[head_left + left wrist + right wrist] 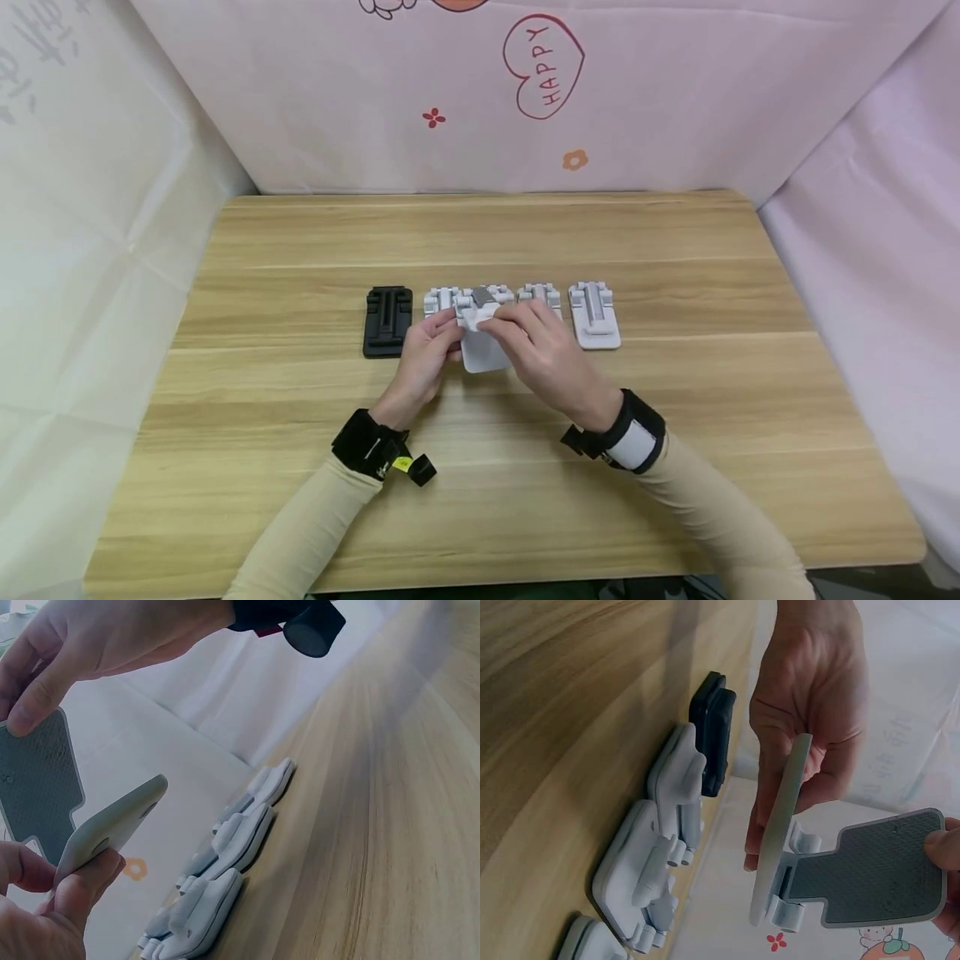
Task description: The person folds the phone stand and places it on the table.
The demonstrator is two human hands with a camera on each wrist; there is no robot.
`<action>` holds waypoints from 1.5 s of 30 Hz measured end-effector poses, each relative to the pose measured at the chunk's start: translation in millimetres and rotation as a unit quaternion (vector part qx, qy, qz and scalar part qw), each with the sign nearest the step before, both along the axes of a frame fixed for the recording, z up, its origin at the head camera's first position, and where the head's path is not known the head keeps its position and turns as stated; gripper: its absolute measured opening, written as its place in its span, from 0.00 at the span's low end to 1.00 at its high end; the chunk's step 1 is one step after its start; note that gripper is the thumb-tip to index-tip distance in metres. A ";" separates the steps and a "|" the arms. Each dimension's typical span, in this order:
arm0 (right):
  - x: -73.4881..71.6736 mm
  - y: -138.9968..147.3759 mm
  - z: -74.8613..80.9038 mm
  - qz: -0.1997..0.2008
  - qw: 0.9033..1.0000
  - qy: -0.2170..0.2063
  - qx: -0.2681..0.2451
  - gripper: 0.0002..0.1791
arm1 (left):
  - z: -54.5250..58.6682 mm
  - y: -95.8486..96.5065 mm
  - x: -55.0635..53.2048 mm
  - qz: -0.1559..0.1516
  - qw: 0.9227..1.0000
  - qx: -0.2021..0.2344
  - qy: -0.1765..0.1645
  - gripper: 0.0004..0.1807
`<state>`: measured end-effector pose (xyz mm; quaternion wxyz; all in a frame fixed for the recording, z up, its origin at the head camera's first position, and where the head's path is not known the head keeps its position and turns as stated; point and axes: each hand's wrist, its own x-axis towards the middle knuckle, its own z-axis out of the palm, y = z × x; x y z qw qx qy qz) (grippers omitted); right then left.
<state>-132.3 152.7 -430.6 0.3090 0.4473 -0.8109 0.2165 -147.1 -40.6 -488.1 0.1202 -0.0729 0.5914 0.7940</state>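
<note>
A white folding phone stand (483,354) is held up over the table in both hands. My left hand (423,358) grips the edge of its base plate (112,825) between thumb and fingers. My right hand (551,362) pinches the far end of the hinged support plate (877,870), thumb on its grey textured pad. That plate is swung out at an angle from the base, and white hinge knuckles (787,915) show at the joint. Behind the held stand, a row of folded phone stands lies on the table, partly hidden by the hands.
A black folded stand (387,323) lies at the row's left end, a white one (595,317) at its right end. More white stands (540,292) lie between them. The wooden table (480,525) meets a printed cloth (337,100) at the back.
</note>
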 end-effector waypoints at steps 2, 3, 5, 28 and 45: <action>0.9 -0.3 -1.3 -0.001 1.000 0.006 0.003 0.15 | 0.4 -1.5 0.2 -0.003 1.000 -0.003 -0.001 0.24; 1.3 -0.4 -1.7 -0.001 1.000 0.009 0.007 0.16 | 0.8 -2.0 0.3 -0.005 1.000 -0.004 -0.001 0.24; 2.1 -0.6 -2.7 -0.002 1.000 0.015 0.019 0.16 | 0.5 -2.8 0.5 -0.006 1.000 -0.006 -0.002 0.24; 11.3 -5.0 -21.4 0.021 0.997 0.001 0.077 0.23 | -0.2 -9.2 0.8 0.002 0.999 0.027 -0.025 0.25; 9.3 -6.5 -23.5 0.037 0.998 -0.045 0.038 0.19 | -3.2 -10.7 0.8 0.003 0.999 0.043 -0.021 0.26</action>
